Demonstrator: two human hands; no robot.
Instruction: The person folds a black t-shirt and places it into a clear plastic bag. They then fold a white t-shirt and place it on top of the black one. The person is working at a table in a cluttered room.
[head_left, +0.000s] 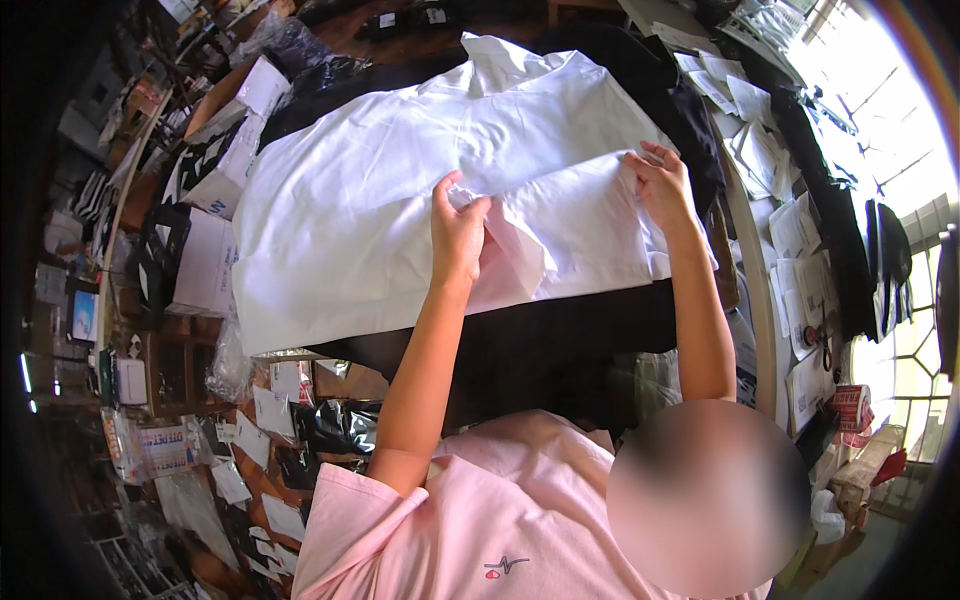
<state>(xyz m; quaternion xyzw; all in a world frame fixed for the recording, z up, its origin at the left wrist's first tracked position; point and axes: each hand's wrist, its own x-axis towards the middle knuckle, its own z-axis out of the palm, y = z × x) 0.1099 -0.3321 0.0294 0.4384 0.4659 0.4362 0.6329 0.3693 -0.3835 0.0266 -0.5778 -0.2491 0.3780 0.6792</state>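
A white cloth garment (337, 195), apparently a shirt, lies spread over black cloth (562, 337) before me. Its collar-like end (502, 64) points away from me, and wrinkles run across the body. My left hand (457, 232) is at the middle of the garment, with a bit of the white fabric between thumb and fingers. Below that hand a fold gapes and shows a pinkish inner side. Over to the right, my right hand (660, 184) pinches the upper corner of a folded-over panel (577, 217). The panel hangs fairly flat between both hands.
White cardboard boxes (206, 262) holding dark packets stand at the left. Along the right runs a ledge with stacked papers (757, 157), red-handled scissors (814, 335) and a red-and-white tape roll (851, 409). Plastic-wrapped packets (255, 442) lie at the lower left.
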